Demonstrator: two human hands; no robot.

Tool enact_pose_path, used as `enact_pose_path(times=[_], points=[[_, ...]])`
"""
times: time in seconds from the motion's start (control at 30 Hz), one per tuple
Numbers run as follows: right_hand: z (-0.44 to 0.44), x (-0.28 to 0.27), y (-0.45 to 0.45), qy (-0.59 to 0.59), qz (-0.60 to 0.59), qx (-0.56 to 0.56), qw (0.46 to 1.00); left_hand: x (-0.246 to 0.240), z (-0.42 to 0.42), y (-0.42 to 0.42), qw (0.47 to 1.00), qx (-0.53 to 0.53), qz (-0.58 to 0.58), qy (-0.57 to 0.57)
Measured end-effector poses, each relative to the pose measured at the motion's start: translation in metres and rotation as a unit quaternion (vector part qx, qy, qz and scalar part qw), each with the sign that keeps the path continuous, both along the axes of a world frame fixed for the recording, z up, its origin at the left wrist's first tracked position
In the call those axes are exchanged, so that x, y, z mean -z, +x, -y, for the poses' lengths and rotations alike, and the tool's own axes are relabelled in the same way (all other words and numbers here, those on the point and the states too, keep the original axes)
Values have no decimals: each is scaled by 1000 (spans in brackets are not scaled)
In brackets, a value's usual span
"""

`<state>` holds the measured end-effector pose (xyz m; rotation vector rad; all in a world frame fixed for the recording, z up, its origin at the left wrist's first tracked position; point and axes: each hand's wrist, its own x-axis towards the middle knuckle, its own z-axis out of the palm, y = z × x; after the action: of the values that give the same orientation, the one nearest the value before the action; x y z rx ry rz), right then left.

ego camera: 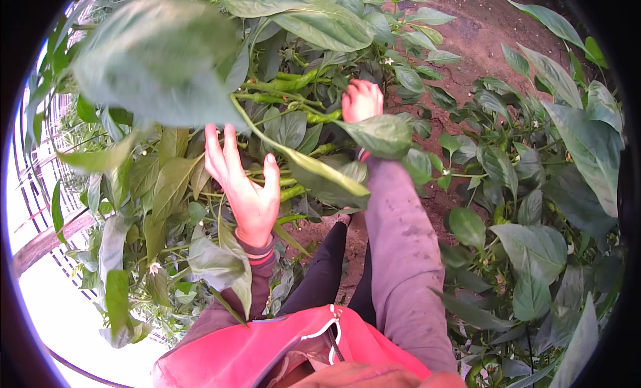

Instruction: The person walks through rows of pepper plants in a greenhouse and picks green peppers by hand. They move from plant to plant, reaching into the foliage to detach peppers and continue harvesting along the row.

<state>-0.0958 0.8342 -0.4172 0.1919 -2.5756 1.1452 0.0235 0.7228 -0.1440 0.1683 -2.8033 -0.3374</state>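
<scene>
My left hand (pixel 248 198) is raised among the leaves of a pepper plant, palm up, thumb and fingers apart, with nothing in it. A large blurred leaf (pixel 160 62) covers its fingertips. Farther forward, my right hand (pixel 363 102) reaches into the foliage with fingers curled; what they may hold is hidden. Several long green peppers (pixel 300 81) hang just left of that hand. Nearer the camera, a long pale-green pepper (pixel 320 169) slants down between my hands. More green peppers (pixel 292 193) show beside my left thumb.
Red cloth (pixel 235 350), a bag or apron with a gaping top, hangs at my waist. Bare soil (pixel 465 47) runs between this row and another row of pepper plants (pixel 531 248) at right. A wooden pole (pixel 50 243) crosses on the left.
</scene>
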Motion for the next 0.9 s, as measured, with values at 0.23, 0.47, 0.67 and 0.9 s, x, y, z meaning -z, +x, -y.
enact_pose_path(times=[0.23,0.47,0.67,0.9], points=[[14,-9,22,-265,227,-58,935,14,19,-2,999,1,6,-35],[33,20,-8,-353,304,166,869,19,32,3,999,12,-1,-43],[25,22,-43,-203,136,-32,969,19,40,8,997,14,19,-78],[25,-2,-13,-153,3,66,986,23,44,9,998,7,33,-56]])
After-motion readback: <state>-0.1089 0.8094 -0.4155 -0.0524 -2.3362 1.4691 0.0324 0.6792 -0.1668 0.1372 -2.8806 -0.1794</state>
